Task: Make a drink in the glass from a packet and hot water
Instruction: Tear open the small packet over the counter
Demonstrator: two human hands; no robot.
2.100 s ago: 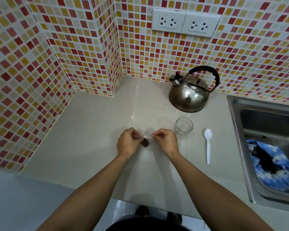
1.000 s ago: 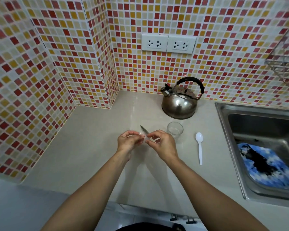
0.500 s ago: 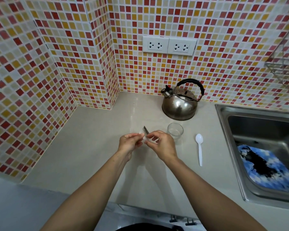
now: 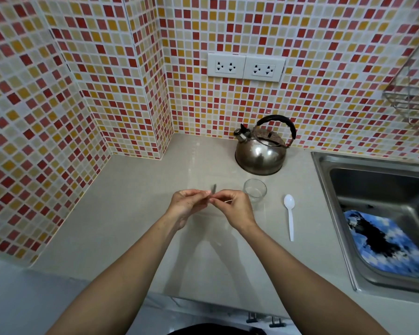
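Note:
Both hands pinch a small dark packet (image 4: 214,189) above the counter; only its top edge sticks up between the fingertips. My left hand (image 4: 188,204) grips it from the left, my right hand (image 4: 232,207) from the right. A clear empty glass (image 4: 255,191) stands upright just right of my right hand. Behind the glass sits a steel kettle (image 4: 260,153) with a black handle. A white plastic spoon (image 4: 289,217) lies flat to the right of the glass.
The beige counter (image 4: 131,213) meets tiled walls at the left and back. A steel sink (image 4: 373,189) at the right holds a blue and black cloth (image 4: 385,243). Wall sockets (image 4: 246,67) are above the kettle; a wire rack (image 4: 411,97) hangs at upper right.
The head view has tilted up, so more wall shows. Both hands have lifted the packet slightly, and its dark end now stands up between the fingertips instead of hanging low.

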